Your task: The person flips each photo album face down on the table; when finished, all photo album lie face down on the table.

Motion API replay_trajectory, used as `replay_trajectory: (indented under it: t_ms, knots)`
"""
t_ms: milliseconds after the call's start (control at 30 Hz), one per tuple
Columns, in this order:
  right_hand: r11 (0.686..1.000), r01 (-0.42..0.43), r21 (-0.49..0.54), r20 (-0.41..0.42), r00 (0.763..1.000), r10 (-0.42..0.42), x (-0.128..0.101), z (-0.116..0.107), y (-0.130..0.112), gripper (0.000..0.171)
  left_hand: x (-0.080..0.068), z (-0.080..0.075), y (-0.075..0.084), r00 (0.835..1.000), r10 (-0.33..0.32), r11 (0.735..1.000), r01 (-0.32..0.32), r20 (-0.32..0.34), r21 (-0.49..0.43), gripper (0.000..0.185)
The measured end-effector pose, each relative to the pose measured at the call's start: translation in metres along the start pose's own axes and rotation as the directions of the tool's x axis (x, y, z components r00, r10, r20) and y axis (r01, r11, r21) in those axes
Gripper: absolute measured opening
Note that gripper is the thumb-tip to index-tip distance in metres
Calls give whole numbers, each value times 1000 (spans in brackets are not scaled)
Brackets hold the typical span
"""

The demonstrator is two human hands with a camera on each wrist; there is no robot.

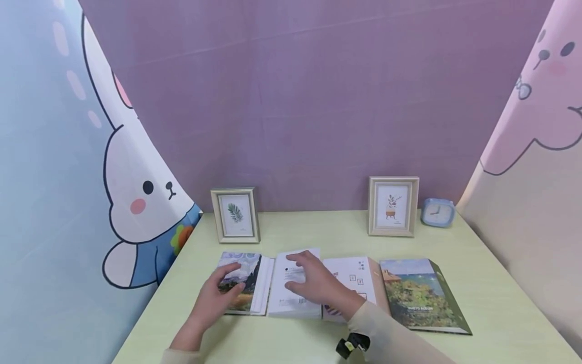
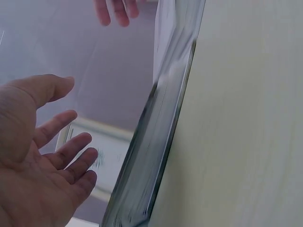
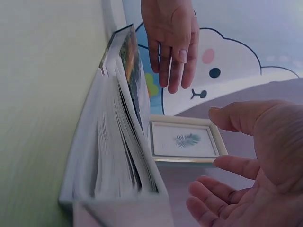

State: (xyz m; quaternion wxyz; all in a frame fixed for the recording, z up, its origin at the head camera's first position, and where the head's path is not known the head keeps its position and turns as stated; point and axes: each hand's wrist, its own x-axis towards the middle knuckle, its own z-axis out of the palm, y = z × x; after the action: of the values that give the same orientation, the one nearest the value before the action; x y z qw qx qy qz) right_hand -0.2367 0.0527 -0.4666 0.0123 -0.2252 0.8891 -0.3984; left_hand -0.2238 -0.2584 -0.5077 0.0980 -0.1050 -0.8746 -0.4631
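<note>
My left hand [image 1: 213,298] hovers over the left album [image 1: 247,290], which has a painted landscape cover and white page edges; its fingers are spread and loosely bent. My right hand [image 1: 320,280] is above a white-covered book [image 1: 291,303] with small print and a barcode, thumb and fingers apart. Neither hand holds anything. In the left wrist view, the left hand [image 2: 47,156] is beside the album's edge. The right wrist view has the right hand [image 3: 255,161] near a thick block of pages [image 3: 113,142]. My right forearm partly covers a white book with line drawings [image 1: 354,275].
A photo album [image 1: 414,298] with a painted seaside cover lies at the right of the row. Behind stand a leaf-print frame [image 1: 235,240], a potted-plant frame [image 1: 391,232] and a blue clock [image 1: 438,212]. A purple cloth [image 1: 309,111] hangs at the back of the table.
</note>
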Motion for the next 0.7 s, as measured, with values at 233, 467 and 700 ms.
replay_trajectory:
  t_ms: [233, 467, 700]
  knots:
    - [1000, 28, -3, 96, 995, -27, 11, 24, -9, 70, -4, -19, -20, 998, -40, 999, 41, -42, 27, 51]
    - [999, 51, -9, 173, 984, -49, 12, 43, -17, 74, -6, -33, -32, 994, -88, 996, 88, -70, 1, 52]
    - [997, 73, -18, 215, 974, -67, 16, 53, -26, 76, -3, -37, -42, 980, -195, 980, 192, -42, -48, 58]
